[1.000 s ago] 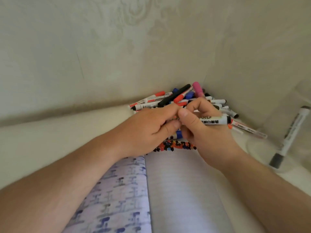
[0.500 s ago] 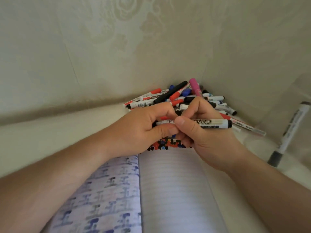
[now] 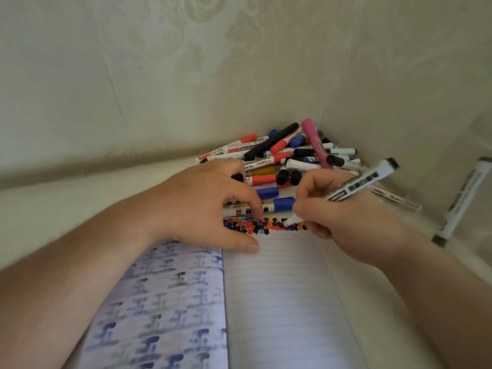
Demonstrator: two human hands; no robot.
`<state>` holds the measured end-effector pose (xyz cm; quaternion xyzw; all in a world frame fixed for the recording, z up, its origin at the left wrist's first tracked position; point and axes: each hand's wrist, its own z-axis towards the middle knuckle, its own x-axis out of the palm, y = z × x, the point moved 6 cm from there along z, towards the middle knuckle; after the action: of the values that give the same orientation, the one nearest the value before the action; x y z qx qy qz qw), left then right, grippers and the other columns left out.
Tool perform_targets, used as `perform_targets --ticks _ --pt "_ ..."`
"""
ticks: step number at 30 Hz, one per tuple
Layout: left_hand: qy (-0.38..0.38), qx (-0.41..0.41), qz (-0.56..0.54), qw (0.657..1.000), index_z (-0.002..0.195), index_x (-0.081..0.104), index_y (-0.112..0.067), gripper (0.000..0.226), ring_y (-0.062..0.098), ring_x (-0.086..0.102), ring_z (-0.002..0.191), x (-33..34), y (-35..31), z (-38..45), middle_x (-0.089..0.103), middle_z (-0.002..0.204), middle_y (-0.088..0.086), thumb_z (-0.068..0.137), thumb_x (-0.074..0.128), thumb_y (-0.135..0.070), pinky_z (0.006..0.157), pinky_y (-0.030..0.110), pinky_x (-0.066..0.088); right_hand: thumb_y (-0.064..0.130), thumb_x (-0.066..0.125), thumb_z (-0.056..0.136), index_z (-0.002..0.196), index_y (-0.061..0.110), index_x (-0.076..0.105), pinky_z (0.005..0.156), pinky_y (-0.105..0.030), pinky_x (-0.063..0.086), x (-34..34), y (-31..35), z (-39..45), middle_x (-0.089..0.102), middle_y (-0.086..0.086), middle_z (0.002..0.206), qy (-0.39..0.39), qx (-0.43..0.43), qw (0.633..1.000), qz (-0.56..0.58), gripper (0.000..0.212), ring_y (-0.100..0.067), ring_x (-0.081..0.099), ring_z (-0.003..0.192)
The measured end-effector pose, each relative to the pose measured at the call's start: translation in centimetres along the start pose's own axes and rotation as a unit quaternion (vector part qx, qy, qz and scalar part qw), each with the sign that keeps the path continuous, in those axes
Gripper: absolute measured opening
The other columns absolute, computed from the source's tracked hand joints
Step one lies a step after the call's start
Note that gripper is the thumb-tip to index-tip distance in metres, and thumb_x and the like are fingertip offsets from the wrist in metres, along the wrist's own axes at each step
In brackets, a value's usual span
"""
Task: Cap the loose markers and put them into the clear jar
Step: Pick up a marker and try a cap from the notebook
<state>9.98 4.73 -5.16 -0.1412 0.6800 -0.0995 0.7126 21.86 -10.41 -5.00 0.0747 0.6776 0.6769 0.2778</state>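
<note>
Pinching white cylindrical marker, right hand.

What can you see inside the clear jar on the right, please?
One white marker stands tilted inside the clear jar, its dark end down near the bottom. The picture's edge cuts off the jar's right part, so anything there is hidden.
</note>
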Motion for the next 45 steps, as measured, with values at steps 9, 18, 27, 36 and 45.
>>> perform_targets --ticks 9,18,27,36,45 --pt "0.014 -0.012 0.013 1.000 0.109 0.064 -0.066 0.054 0.003 0.038 0.106 0.7 0.1 0.3 0.033 0.108 -0.023 0.060 0.069 -0.089 0.084 0.026 0.043 0.005 0.072 0.085 0.063 0.014 0.057 0.044 -0.023 0.044 0.8 -1.1 -0.3 0.064 -0.003 0.054 -0.096 0.069 0.988 -0.099 0.029 -0.012 0.054 0.046" --pt "0.025 -0.016 0.010 1.000 0.109 0.060 -0.067 0.055 0.006 0.040 0.109 1.0 0.3 0.4 0.036 0.110 -0.020 0.060 0.065 -0.091 0.089 0.034 0.049 0.006 0.074 0.084 0.067 0.011 0.057 0.044 -0.028 0.046 1.1 -1.4 -0.3 0.065 -0.010 0.054 -0.111 0.078 0.984 -0.120 0.024 -0.016 0.056 0.044" --pt "0.028 -0.014 0.000 1.000 0.108 0.061 -0.067 0.053 0.005 0.039 0.113 1.1 0.5 0.4 0.034 0.114 -0.023 0.061 0.068 -0.090 0.092 0.033 0.048 0.005 0.073 0.084 0.066 0.011 0.057 0.044 -0.027 0.048 1.1 -1.2 -0.5 0.065 -0.010 0.054 -0.109 0.072 0.983 -0.132 0.025 -0.014 0.057 0.045" --pt "0.028 -0.019 -0.009 0.999 0.110 0.061 -0.066 0.054 0.005 0.040 0.113 1.1 0.5 0.3 0.035 0.114 -0.023 0.062 0.069 -0.088 0.092 0.035 0.049 0.003 0.071 0.085 0.069 0.005 0.056 0.044 -0.029 0.045 1.1 -1.2 -0.4 0.064 -0.011 0.054 -0.117 0.073 0.984 -0.114 0.021 -0.015 0.054 0.044" --pt "0.032 -0.024 -0.009 0.999 0.110 0.062 -0.064 0.054 0.004 0.040 0.112 1.1 0.5 0.3 0.035 0.113 -0.023 0.062 0.071 -0.086 0.092 0.034 0.049 0.004 0.071 0.086 0.067 0.008 0.057 0.043 -0.026 0.046 1.0 -1.4 -0.3 0.065 -0.011 0.054 -0.116 0.074 0.984 -0.113 0.024 -0.014 0.055 0.044"
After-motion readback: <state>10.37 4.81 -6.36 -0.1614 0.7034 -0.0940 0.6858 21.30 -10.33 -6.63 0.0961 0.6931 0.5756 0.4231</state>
